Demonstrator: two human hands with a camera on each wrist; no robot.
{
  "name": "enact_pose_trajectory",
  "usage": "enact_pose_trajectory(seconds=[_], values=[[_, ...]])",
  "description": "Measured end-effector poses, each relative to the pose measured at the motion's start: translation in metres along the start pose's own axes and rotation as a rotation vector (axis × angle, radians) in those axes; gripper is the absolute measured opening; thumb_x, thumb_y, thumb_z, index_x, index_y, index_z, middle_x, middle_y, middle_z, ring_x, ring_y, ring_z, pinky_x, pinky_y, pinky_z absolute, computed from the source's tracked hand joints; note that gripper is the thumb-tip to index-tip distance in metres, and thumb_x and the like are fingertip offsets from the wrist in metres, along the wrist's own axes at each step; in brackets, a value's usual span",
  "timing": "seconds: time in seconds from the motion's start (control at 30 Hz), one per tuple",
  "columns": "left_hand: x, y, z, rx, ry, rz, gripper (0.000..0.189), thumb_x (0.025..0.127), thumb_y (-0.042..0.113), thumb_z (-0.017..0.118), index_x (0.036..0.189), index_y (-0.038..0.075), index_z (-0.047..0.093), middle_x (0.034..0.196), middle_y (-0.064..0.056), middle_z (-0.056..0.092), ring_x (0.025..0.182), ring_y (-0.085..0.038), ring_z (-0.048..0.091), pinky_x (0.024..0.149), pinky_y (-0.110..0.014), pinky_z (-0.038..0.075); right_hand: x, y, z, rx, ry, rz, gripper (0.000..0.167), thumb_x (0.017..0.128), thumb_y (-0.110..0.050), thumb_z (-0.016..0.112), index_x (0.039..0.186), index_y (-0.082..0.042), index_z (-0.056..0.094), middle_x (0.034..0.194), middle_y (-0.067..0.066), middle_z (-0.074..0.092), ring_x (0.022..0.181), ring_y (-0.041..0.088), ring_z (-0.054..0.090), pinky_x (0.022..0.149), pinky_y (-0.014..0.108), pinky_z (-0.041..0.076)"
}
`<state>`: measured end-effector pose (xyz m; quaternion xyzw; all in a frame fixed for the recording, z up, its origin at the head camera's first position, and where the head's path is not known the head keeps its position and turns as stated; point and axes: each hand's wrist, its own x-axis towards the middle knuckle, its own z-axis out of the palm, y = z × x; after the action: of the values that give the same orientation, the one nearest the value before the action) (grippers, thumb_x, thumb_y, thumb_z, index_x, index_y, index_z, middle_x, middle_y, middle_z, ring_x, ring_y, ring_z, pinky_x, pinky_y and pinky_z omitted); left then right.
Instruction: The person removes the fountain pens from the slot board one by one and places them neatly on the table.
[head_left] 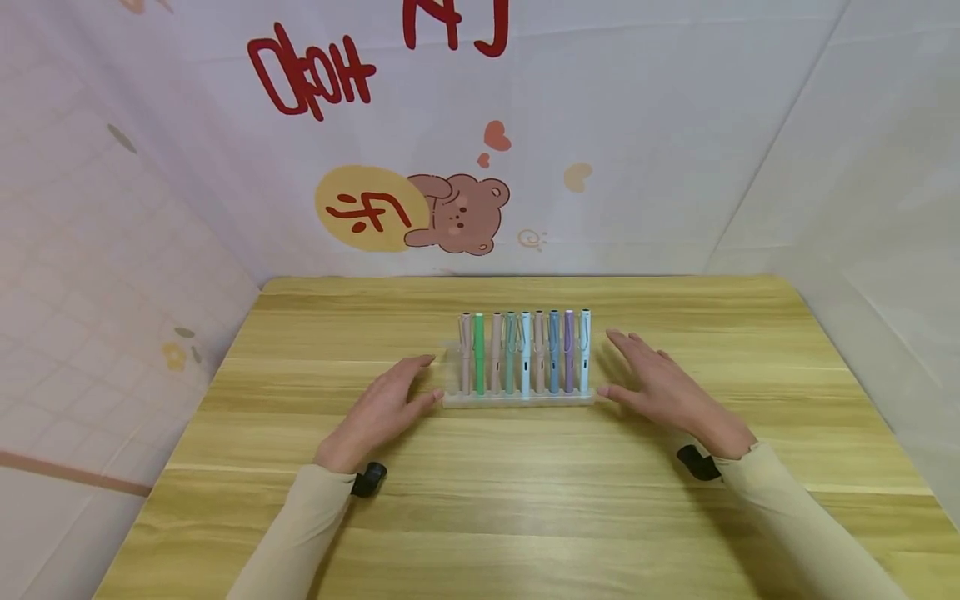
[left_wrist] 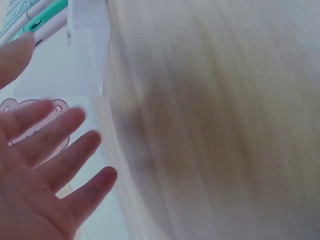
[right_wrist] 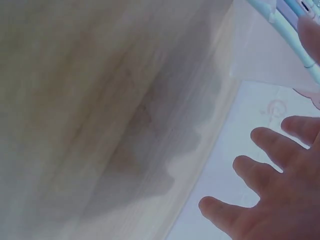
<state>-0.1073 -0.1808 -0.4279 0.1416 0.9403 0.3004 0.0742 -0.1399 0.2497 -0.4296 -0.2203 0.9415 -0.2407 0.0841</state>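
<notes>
A clear pen stand (head_left: 519, 401) sits mid-table with several pens upright in a row. At its left is a bright green pen (head_left: 479, 354) beside a pinkish one; a purple pen (head_left: 569, 352) and a light blue pen (head_left: 586, 350) are at its right end. My left hand (head_left: 386, 404) is at the stand's left end, thumb tip right by the base, fingers spread and straight in the left wrist view. On the opposite end my right hand (head_left: 663, 385) has its thumb close to the base corner, its fingers also spread apart in the right wrist view.
The wooden table (head_left: 517, 517) runs back to a white cloth backdrop (head_left: 637, 167) with a bear print and red characters. Cloth walls also stand at the left and right. A dark strap device (head_left: 369, 480) is on the left wrist, another (head_left: 698, 462) on the right.
</notes>
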Motion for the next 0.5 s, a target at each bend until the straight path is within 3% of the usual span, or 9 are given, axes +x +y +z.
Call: enact_pose_trajectory(seconds=[0.2,0.33,0.5], values=[[0.009,0.009,0.004,-0.025,0.111,0.025,0.066,0.105,0.042,0.060,0.159,0.011,0.037,0.161,-0.013,0.041,0.147,-0.032,0.040,0.117,-0.053,0.034,-0.006,0.003,0.001,0.040,0.053,-0.006,0.082,0.104,-0.046,0.061,0.164,-0.003,0.023,0.167,0.025,0.025,0.152,0.049,0.019,0.117,0.069,0.020],[0.017,0.012,0.007,-0.069,0.181,0.056,0.058,0.108,0.036,0.057,0.157,0.011,0.041,0.160,-0.012,0.043,0.147,-0.032,0.041,0.117,-0.053,0.034,-0.009,0.003,0.003,0.075,0.080,0.001,0.079,0.105,-0.043,0.060,0.163,-0.003,0.024,0.167,0.024,0.025,0.152,0.049,0.022,0.117,0.067,0.021],[0.026,0.015,0.008,-0.195,0.283,0.074,0.045,0.108,0.023,0.059,0.149,0.006,0.054,0.151,-0.016,0.054,0.140,-0.036,0.049,0.113,-0.054,0.039,-0.010,0.001,0.004,0.138,0.121,0.018,0.076,0.106,-0.041,0.059,0.163,-0.004,0.025,0.167,0.022,0.027,0.150,0.049,0.025,0.116,0.066,0.024]])
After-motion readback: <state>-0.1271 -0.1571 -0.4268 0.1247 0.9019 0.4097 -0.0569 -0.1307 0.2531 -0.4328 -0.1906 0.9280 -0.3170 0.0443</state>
